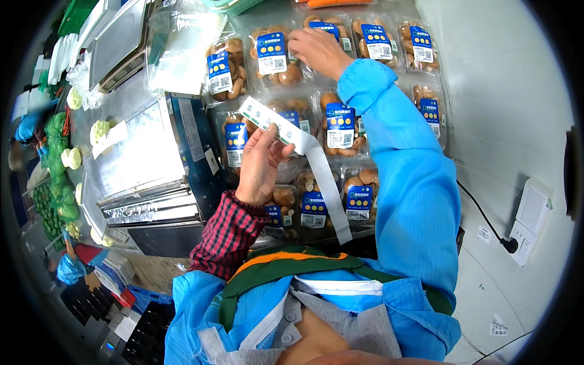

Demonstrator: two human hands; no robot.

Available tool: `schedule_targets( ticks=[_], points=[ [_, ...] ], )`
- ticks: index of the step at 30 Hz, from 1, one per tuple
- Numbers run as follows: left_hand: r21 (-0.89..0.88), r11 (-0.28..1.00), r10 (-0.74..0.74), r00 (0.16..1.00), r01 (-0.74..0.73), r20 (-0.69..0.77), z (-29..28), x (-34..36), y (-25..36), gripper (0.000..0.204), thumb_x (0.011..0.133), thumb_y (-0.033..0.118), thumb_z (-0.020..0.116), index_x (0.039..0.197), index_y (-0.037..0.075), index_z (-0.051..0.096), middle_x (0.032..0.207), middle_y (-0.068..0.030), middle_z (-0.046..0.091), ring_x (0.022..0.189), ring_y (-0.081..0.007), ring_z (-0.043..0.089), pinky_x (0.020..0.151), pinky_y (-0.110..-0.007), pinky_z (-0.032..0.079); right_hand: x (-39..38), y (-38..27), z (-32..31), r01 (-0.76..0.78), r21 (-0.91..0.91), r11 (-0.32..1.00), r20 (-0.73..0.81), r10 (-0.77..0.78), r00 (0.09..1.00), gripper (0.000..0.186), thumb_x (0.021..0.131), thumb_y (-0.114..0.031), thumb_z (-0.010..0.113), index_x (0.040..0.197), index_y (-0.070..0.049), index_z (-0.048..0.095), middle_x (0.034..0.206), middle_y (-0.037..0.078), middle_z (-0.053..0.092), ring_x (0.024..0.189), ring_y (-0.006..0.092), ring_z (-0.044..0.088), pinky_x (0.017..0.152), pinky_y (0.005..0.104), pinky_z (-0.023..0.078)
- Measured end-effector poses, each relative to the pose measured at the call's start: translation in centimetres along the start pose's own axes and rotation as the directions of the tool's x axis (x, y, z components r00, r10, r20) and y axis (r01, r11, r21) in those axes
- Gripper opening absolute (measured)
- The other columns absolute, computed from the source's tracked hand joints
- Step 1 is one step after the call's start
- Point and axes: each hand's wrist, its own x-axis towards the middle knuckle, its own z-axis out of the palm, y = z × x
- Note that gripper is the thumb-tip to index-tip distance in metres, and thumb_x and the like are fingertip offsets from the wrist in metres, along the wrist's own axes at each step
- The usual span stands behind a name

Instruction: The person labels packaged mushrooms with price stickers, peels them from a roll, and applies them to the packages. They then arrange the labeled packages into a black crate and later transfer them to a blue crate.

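Note:
My left hand [261, 164], below a red-and-black checked cuff, pinches a long white strip of labels [328, 188] with green print. The strip's upper end sticks out past my fingers, and its tail curls down over the packs toward me. At the back of the table, my right hand [319, 52], in a blue sleeve, lies with its fingers on the edge of a clear mushroom pack [328, 27], partly covering it. Beside it on the left is another mushroom pack [271, 55] with a blue-and-white label. Anything under my right fingertips is hidden.
Several more mushroom packs [359, 194] stand in rows. Left of them is a metal-topped machine [137, 158], with a scale [121, 45] behind it. Orange carrots [331, 3] show at the far edge. On the right, a black plug [510, 245] sits in a wall socket.

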Motion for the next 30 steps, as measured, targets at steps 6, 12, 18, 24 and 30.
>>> schedule_targets(
  ticks=[6,12,18,24,30],
  points=[
    [-0.004,0.996,0.092,0.996,-0.092,-0.001,-1.7,0.3,0.1,0.009,0.093,0.017,0.055,0.098,0.011,0.059,0.085,0.0048,0.058,0.076,-0.0067,0.056,0.074,-0.028,0.049,0.1,-3.1,-3.9,-0.288,0.468,0.835,0.254,0.185,0.949,0.014,0.08,-0.014,0.066,0.092,-0.007,0.067,0.099,0.008,0.064,0.088,0.0223,0.06,0.074,0.0328,0.049],
    [-0.037,0.99,0.137,0.99,-0.139,-0.044,-2.5,-0.1,0.7,0.01,0.093,0.018,0.057,0.093,0.009,0.061,0.075,0.0052,0.053,0.069,-0.0049,0.052,0.062,-0.022,0.049,-2.7,-10.4,-7.1,-0.387,0.771,0.505,0.479,-0.061,0.876,0.042,0.079,-0.014,0.069,0.119,-0.006,0.06,0.086,0.008,0.067,0.078,0.016,0.061,0.071,0.03,0.047],
    [0.008,0.984,0.176,0.984,-0.176,-0.02,-2.6,-0.7,0.5,0.013,0.091,0.019,0.061,0.097,0.008,0.063,0.085,0.0024,0.062,0.073,-0.0051,0.055,0.062,-0.022,0.048,-2.8,-12.3,-7.3,-0.304,0.791,0.531,0.341,0.031,0.94,0.036,0.078,-0.004,0.068,0.114,-0.006,0.063,0.087,0.01,0.067,0.078,0.021,0.061,0.07,0.0338,0.048],
    [0.08,0.96,0.271,0.962,-0.267,-0.04,-3.4,-0.5,0.4,0.012,0.089,0.018,0.063,0.09,0.007,0.065,0.08,0.0026,0.063,0.069,-0.0044,0.056,0.062,-0.021,0.047,-2.9,-12.5,-6.5,-0.19,0.748,0.637,0.294,-0.061,0.954,0.018,0.079,-0.002,0.066,0.097,-0.001,0.065,0.091,0.011,0.065,0.082,0.0239,0.063,0.071,0.0334,0.05],
    [0.133,0.935,0.346,0.927,-0.328,-0.146,-4.7,0.4,-0.5,0.008,0.088,0.013,0.065,0.09,0.005,0.065,0.08,0.0024,0.064,0.069,-0.005,0.056,0.062,-0.022,0.047,-2.2,-12.1,-6.7,-0.324,0.878,0.351,0.312,0.092,0.946,0.009,0.08,-0.002,0.064,0.089,-0.003,0.065,0.084,0.006,0.064,0.084,0.0186,0.063,0.075,0.031,0.049]
  ],
)
